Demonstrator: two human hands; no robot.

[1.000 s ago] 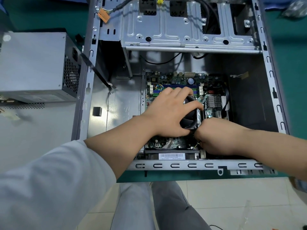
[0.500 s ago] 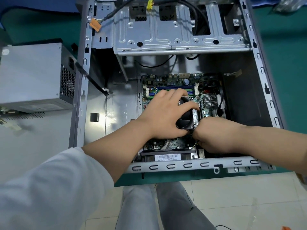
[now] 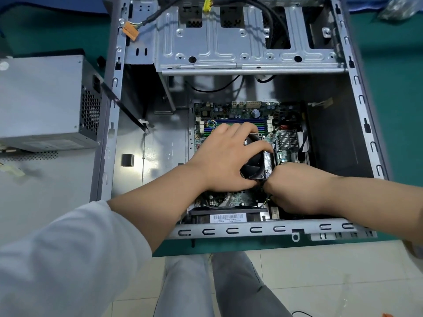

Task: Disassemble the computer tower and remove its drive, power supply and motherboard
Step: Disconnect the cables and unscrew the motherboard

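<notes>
The open computer tower (image 3: 361, 94) lies on its side on a green mat. Its green motherboard (image 3: 238, 113) sits in the lower middle of the case. My left hand (image 3: 225, 156) grips the black CPU cooler fan (image 3: 255, 162) on the board, fingers curled over its top. My right hand (image 3: 295, 188) is curled down against the cooler's right lower corner; its fingertips are hidden, so what they hold cannot be made out. The grey power supply (image 3: 41, 99) stands outside the case at the left.
A metal drive cage (image 3: 229, 46) spans the top of the case, with black cables and orange (image 3: 129, 33) and yellow connectors hanging there. A grey side panel (image 3: 45, 191) lies at the left. My legs and the tiled floor show below the table edge.
Both hands stay on the cooler in nearly the same pose. The view has shifted slightly; the case sits a little lower and left in frame.
</notes>
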